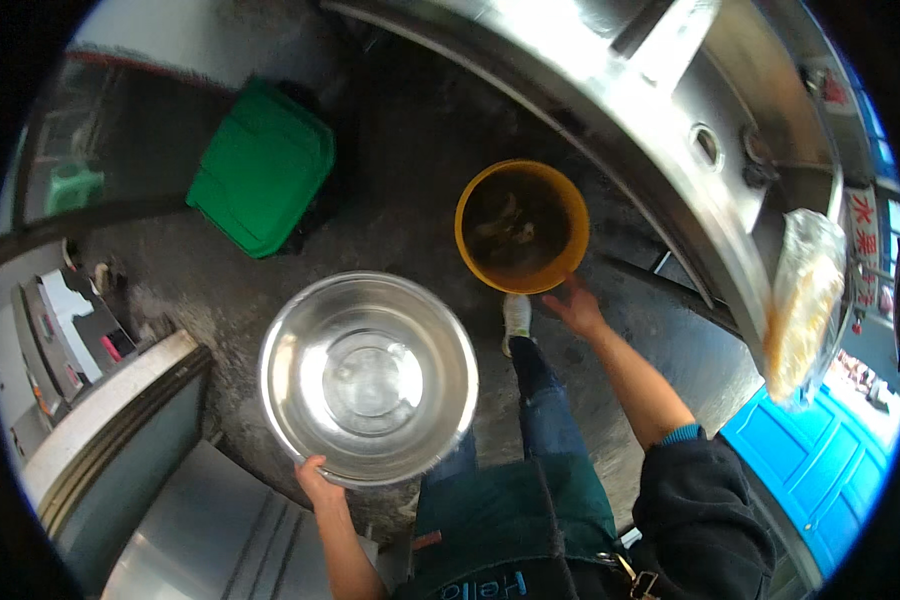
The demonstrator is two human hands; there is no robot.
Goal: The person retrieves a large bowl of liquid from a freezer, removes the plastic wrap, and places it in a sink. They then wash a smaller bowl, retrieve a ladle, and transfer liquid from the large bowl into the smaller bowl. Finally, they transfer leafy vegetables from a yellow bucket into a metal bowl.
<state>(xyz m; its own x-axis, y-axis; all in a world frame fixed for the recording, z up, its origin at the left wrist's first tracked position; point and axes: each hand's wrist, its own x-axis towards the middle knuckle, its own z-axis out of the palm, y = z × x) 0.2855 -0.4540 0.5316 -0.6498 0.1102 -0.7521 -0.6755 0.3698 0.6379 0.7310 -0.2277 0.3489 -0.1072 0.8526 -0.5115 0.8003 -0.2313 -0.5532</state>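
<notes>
A wide stainless steel basin [371, 379] hangs at the centre left, its inside facing up with no food visible in it. My left hand [319, 478] grips its near rim. To the upper right stands a round yellow bucket [581, 225] on the floor, holding dark liquid with some pale scraps. My right hand [576, 304] is at the bucket's near rim with its fingers apart; whether it touches the rim cannot be told.
A metal sink counter [600, 90] curves along the upper right, with a clear bag of yellowish food [802, 322] on its edge. A green-lidded bin [266, 169] stands at the upper left. A blue door-like panel [817, 465] is at the right. My shoe [517, 319] is beside the bucket.
</notes>
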